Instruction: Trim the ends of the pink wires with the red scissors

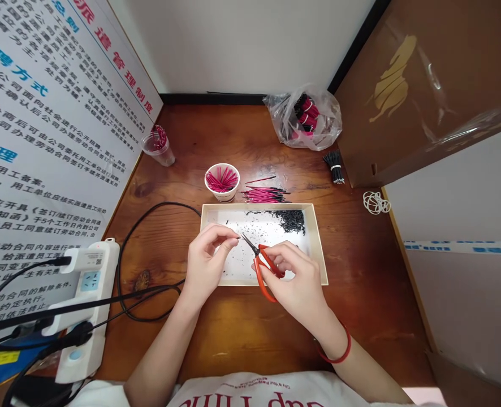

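My right hand (295, 268) grips a pair of small scissors (264, 265) with orange-red handles. The narrow dark blades point up and left, slightly parted. My left hand (210, 254) is closed in a pinch, thumb against forefinger, and a tiny dark end of something shows at the fingertips close to the blade tips. What that piece is, I cannot make out. Both hands are over a shallow cream box (322, 265) with a white bottom. Inside it, a heap of short black pieces (292, 221) fills the far right corner, and tiny bits are scattered across the bottom.
Behind the box are a white cup (221, 195) of pink wires and a row of pink-and-black wires (265, 195). A plastic bag (284, 127) of bundles, a black bundle (334, 167), white bands (376, 203), a clear cup (162, 151), a black cable (148, 204) and a power strip (106, 282) surround them.
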`<state>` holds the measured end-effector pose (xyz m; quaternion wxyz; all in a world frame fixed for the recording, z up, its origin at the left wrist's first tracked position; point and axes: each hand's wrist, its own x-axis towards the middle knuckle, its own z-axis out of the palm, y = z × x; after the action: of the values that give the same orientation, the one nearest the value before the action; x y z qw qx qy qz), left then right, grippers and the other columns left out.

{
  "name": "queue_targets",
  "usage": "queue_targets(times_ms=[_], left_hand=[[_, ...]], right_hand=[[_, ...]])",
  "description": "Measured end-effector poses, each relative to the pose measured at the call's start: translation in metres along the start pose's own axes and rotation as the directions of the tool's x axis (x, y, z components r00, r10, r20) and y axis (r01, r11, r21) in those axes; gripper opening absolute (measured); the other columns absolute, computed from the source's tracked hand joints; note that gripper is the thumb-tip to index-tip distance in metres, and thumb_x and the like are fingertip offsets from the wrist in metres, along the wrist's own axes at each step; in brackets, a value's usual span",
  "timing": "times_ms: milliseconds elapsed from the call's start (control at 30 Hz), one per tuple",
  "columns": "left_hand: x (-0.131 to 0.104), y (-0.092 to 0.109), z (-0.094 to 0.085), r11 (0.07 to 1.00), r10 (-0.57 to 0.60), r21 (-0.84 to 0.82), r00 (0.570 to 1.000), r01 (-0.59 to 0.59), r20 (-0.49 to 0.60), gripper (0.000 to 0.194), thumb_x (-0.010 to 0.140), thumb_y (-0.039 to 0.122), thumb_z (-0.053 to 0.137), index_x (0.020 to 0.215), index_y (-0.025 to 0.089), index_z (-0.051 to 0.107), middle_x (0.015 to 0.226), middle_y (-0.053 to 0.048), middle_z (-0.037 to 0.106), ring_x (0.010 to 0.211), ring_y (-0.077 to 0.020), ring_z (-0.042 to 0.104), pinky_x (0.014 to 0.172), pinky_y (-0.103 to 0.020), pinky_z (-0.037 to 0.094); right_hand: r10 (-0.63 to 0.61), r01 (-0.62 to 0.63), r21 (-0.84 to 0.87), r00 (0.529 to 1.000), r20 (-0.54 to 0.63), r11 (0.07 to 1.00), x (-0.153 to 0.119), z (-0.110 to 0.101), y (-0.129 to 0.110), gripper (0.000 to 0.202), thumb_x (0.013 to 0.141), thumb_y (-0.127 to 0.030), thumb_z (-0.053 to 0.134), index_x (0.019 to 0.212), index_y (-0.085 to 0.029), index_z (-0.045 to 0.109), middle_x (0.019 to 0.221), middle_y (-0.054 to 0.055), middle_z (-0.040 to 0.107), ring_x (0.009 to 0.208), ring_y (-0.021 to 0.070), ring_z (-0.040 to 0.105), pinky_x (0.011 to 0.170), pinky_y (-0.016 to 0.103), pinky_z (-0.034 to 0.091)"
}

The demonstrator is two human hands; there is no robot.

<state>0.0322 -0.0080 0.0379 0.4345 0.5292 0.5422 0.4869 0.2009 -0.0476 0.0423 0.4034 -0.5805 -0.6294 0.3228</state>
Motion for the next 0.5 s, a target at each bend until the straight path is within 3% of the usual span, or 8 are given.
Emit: queue_targets(times_ms=[500], left_hand=[[0.0008,-0.0015,0.0001,0.998,0.061,0.012,0.998,-0.061,-0.019,0.01,0.079,0.015,0.069,0.073,0.021,0.073,0.075,-0.001,0.067,0.073,-0.0141,0.06,0.066,-0.024,0.048]], right_hand=[[-0.019,0.019,0.004,1.0,0.007,1.0,0.001,0.0011,0.0012,0.009,0.08,-0.012,0.067,0.08,-0.02,0.067,0.07,-0.002,0.059,0.055,0.0107,0.05,0.048,0.024,0.045]])
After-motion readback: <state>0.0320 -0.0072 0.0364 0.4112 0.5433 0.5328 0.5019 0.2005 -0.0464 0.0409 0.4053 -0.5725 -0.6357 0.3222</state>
